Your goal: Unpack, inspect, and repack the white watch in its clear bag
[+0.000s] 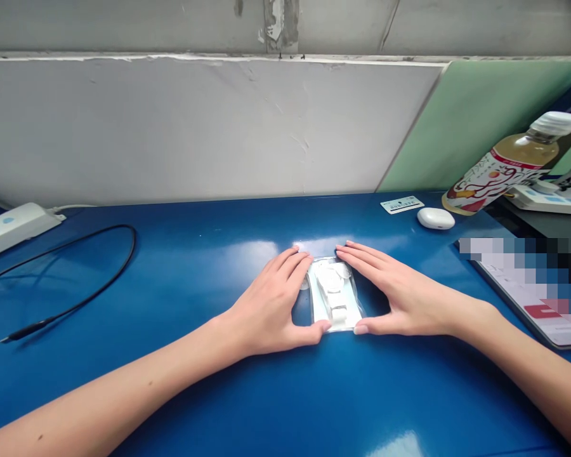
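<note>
Just right of the frame's centre, a flat, clear plastic packet with a pale backing [320,306] is lying on the glossy blue tabletop [228,412], and a white, watch-shaped item [334,284] is showing inside it. The left hand [275,306] is bordering the packet's left side, its thumb seemingly touching the lower left corner; the right hand [402,295] is framing the right side, its thumb meeting the lower right corner. On both hands the fingers are extending together, thumbs spreading apart, neither hand closing into a fist. Working well here is probably depending on even, light pressure from both sides, since the slick surface could be letting the packet slide, and on thumbs staying off the bulging middle.
</note>
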### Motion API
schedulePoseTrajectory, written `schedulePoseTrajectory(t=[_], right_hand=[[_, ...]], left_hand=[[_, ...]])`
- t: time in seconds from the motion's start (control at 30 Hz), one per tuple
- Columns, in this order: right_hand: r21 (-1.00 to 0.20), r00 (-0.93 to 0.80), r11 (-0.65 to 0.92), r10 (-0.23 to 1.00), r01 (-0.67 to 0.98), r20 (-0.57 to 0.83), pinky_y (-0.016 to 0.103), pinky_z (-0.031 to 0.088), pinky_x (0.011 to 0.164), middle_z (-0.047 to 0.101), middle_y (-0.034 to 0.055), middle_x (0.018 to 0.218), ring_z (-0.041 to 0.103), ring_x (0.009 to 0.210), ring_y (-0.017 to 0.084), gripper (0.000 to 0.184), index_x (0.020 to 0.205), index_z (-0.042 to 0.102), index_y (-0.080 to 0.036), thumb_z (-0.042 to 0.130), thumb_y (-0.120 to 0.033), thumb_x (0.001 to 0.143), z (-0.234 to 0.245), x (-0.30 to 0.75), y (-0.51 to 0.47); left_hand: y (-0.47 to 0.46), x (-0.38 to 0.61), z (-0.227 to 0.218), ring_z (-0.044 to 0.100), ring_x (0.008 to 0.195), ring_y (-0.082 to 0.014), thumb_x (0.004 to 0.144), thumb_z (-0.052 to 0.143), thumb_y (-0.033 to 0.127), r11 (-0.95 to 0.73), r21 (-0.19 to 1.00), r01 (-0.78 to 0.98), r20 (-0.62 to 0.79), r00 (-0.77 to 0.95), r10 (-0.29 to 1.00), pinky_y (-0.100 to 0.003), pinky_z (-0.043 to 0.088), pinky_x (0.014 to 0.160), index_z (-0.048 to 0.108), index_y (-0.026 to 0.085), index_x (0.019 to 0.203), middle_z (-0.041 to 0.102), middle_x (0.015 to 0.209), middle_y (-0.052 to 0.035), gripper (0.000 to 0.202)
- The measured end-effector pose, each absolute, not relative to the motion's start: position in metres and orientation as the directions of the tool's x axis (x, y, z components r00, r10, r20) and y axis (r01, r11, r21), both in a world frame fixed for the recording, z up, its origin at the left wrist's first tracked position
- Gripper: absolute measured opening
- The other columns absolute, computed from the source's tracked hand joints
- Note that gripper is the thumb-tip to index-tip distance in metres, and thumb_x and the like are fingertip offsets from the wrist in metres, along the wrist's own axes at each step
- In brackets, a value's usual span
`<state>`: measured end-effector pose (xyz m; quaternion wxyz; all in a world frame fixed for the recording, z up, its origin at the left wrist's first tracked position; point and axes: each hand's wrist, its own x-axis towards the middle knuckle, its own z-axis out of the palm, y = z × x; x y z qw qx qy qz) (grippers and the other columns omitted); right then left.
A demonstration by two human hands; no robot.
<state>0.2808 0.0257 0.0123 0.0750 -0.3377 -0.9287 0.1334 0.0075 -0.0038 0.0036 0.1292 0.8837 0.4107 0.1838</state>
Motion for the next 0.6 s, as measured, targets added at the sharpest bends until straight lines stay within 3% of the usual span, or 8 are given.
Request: schedulePoseTrajectory(t=[0.5, 0.6], right_hand=[[-0.277, -0.753, 0.724, 0.658, 0.631, 0.005, 0.056, 0.039, 0.114, 0.031, 0.0235, 0.161, 0.026, 0.150, 0.038, 0.111, 0.158, 0.019, -0.007, 0.060, -0.074, 0.079, 0.0147, 0.2798, 0.0243], [-0.265, -0.757, 0.736, 0.653, 0.623, 0.033, 0.056, 0.039, 0.114, 0.035, 0.0218, 0.159, 0.030, 0.148, 0.036, 0.097, 0.157, 0.022, -0.009, 0.055, -0.068, 0.087, 0.0141, 0.2808, 0.0253]], left_hand=[[-0.0039, 0.0071, 0.0054, 0.028, 0.148, -0.0376, 0.082, 0.064, 0.057, -0.629, 0.313, 0.712, 0.158, 0.614, 0.774, -0.053, 0.033, 0.119, 0.035, -0.002, 0.148, 0.037, 0.155, -0.0265, 0.094], [-0.0044, 0.0066, 0.0060, 0.026, 0.149, -0.0376, 0.083, 0.063, 0.053, -0.638, 0.305, 0.707, 0.149, 0.626, 0.765, -0.053, 0.032, 0.119, 0.030, -0.002, 0.151, 0.033, 0.157, -0.0272, 0.093]])
